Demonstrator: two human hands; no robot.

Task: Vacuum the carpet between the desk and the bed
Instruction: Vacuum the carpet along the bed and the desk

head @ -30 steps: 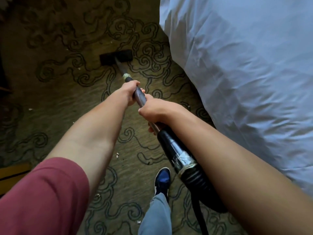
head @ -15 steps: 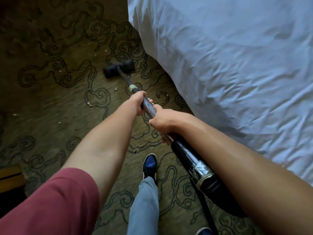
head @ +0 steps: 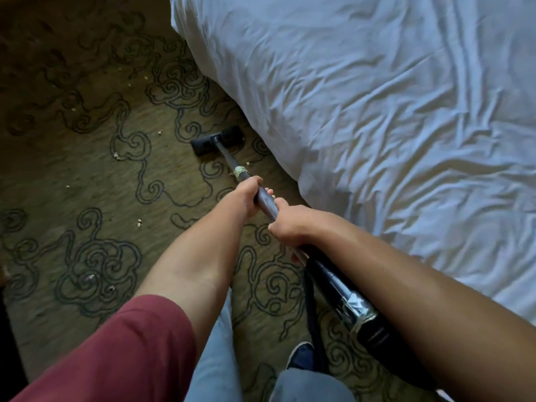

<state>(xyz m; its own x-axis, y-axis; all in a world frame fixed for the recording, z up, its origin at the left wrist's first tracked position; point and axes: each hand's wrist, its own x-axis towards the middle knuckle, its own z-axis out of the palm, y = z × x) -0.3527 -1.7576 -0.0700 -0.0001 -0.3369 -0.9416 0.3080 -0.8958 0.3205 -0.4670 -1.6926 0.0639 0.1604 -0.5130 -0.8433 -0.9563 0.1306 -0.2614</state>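
No writing or brand can be read on anything. One vacuum wand (head: 268, 200) runs through two hands: the left hand (head: 246, 195) wraps it ahead, the right hand (head: 290, 224) wraps it just behind. One floor nozzle (head: 217, 140) sits on the carpet (head: 87, 175) beyond the left hand, beside the bed (head: 377, 111). Several pale crumbs lie left of both hands
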